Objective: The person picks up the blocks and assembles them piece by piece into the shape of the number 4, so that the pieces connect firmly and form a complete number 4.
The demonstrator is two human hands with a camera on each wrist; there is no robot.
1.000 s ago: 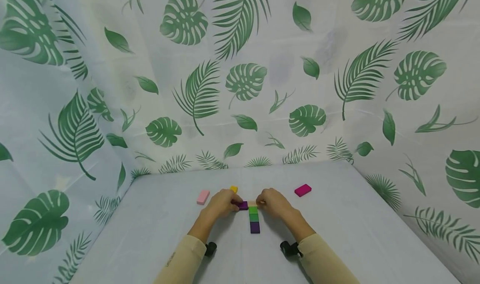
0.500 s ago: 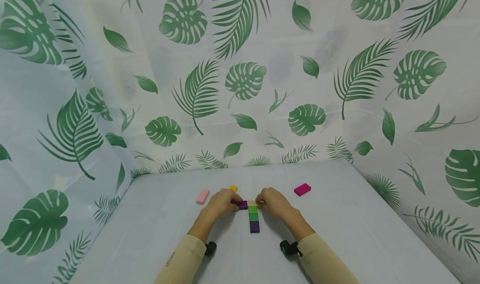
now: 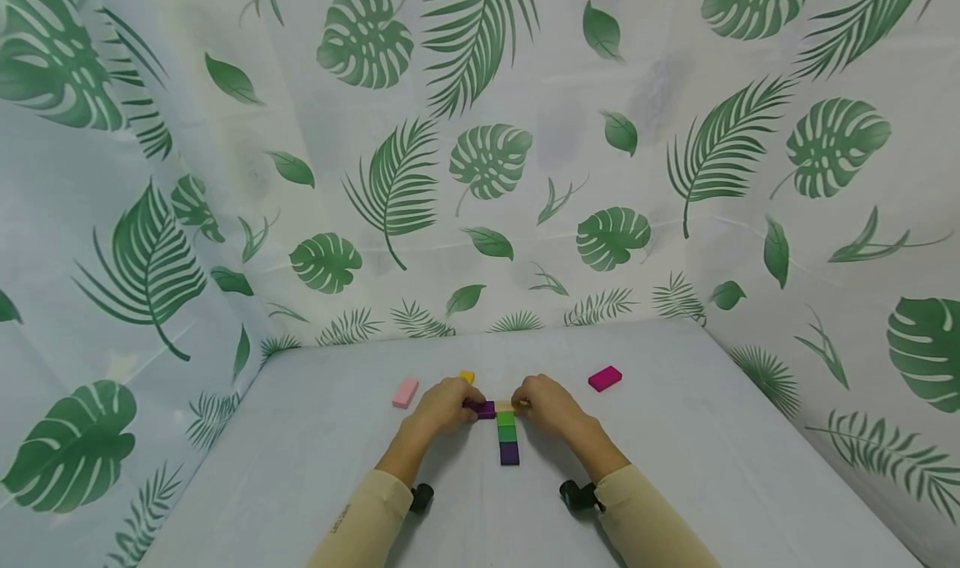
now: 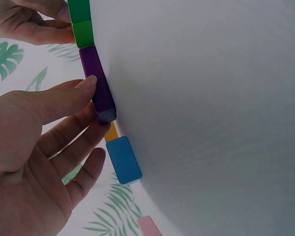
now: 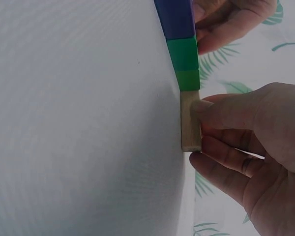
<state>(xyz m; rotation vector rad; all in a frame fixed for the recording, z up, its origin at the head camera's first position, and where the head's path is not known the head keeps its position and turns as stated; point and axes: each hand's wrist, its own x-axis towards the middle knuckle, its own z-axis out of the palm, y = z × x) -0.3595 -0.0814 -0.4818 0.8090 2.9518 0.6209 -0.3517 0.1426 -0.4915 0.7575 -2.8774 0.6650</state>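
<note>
My left hand (image 3: pixel 445 405) pinches a long purple block (image 4: pixel 99 91) between thumb and fingers, low over the white table. Opposite it, my right hand (image 3: pixel 549 405) pinches a plain wooden block (image 5: pixel 188 118), thumb on the near side. In the head view these two blocks lie nearly end to end, at the far end of a short column. That column runs toward me: a light green block (image 3: pixel 506 419), a green block (image 3: pixel 507 434) and a dark violet block (image 3: pixel 509 454). My fingers hide parts of both held blocks.
Behind my left hand are a yellow block (image 3: pixel 467 377) and, in the left wrist view, a blue block (image 4: pixel 124 160). A pink block (image 3: pixel 406 393) lies to the left, a magenta block (image 3: pixel 605 379) to the right. Leaf-printed cloth (image 3: pixel 525 276) borders the table.
</note>
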